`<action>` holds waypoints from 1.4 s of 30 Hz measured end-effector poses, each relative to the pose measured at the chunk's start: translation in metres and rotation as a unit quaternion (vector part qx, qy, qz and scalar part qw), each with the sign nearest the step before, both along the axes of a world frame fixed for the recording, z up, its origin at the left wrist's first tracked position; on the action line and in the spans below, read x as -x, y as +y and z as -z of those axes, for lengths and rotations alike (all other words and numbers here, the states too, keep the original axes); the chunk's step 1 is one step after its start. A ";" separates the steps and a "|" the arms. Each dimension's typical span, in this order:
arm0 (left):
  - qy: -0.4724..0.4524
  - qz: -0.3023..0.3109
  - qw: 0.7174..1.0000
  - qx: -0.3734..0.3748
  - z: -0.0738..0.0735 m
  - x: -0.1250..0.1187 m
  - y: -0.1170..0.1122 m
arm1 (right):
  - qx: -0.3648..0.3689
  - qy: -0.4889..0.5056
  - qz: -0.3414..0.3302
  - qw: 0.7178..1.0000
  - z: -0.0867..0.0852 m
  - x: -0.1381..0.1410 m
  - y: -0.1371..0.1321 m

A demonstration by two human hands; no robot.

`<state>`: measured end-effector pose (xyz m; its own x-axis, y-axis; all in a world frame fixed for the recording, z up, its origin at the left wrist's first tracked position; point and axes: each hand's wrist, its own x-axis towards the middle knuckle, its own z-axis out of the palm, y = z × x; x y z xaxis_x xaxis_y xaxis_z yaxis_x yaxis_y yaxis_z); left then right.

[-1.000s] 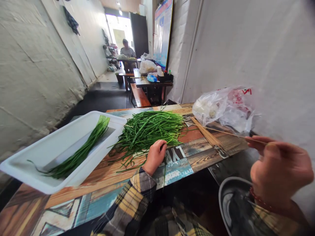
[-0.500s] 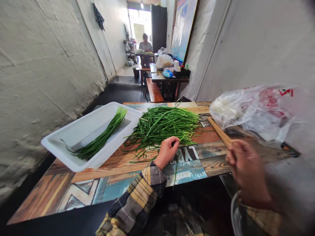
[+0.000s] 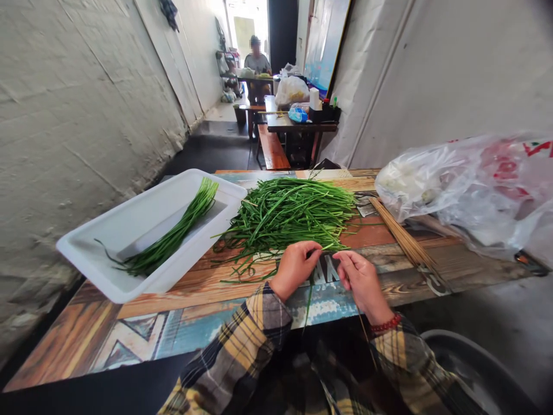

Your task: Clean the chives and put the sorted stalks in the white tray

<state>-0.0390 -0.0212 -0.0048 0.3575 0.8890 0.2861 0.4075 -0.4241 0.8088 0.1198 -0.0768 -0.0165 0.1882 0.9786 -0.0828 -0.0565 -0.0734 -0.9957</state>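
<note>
My left hand [image 3: 298, 266] is closed in a pinch at the near edge of a pile of green chives [image 3: 298, 210]. A pale stem end pokes out past its fingertips, and a green leaf [image 3: 309, 300] hangs below it over the table edge. Just to its right, my right hand [image 3: 358, 281] is closed around a thin bamboo skewer [image 3: 365, 331], whose length slants down below the palm. The fingertips of both hands are close but apart. A bundle of bamboo skewers [image 3: 400, 233] lies on the table beyond my right hand.
On the left stands a white plastic tray [image 3: 90, 242] holding a bunch of chives [image 3: 173, 233]. A clear plastic bag [image 3: 466, 178] rests at the right by the wall. Below the table's right side is a dark round tub [image 3: 470, 357]. A person [image 3: 258, 62] sits at a far table.
My right hand has left the skewer bundle and come left beside my left hand, with one skewer in it. My left hand has stayed almost in place.
</note>
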 end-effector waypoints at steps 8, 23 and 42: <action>-0.021 0.001 1.000 -0.015 -0.005 -0.002 -0.001 | -0.049 -0.094 -0.074 0.992 0.010 -0.004 -0.011; -0.051 0.025 0.998 0.033 -0.009 -0.004 -0.005 | 0.008 -0.044 -0.001 0.999 0.009 0.010 -0.005; -0.097 0.044 0.988 0.112 -0.012 -0.003 -0.004 | -0.024 -0.052 -0.004 0.998 0.008 0.009 -0.006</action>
